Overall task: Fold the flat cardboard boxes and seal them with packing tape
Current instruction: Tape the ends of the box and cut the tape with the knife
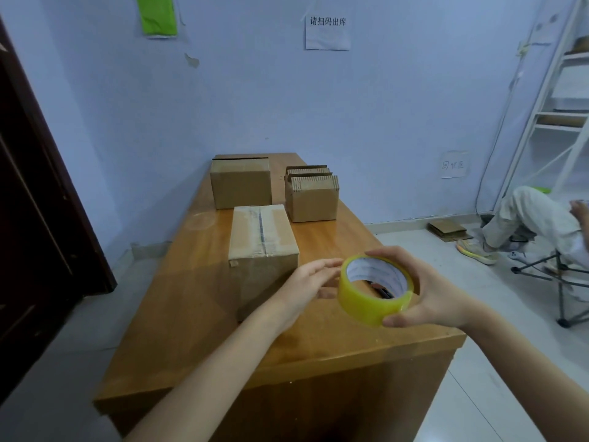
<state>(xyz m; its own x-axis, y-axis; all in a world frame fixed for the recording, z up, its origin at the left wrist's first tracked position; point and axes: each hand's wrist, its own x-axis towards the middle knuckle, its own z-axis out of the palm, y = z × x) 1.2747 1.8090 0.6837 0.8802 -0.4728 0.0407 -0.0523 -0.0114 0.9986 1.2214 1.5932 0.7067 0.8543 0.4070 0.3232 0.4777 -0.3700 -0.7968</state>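
Head view, risk: the tape's free end may be hard to find, or stick back onto the roll, since the left fingers only brush it.
Right hand (436, 291): curled around the tape roll (374, 290), held above the surface (191, 314).
Left hand (310, 283): fingers straight, relaxed, touching the roll's side.
Sealed box (263, 234): on the surface, just behind the hands.

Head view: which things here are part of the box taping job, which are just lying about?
Job:
- tape roll, held in right hand; left hand touching it
- taped box
- box at back left
- stack of flat boxes

Lying about:
- cardboard on floor
- wall notice
- folding chair
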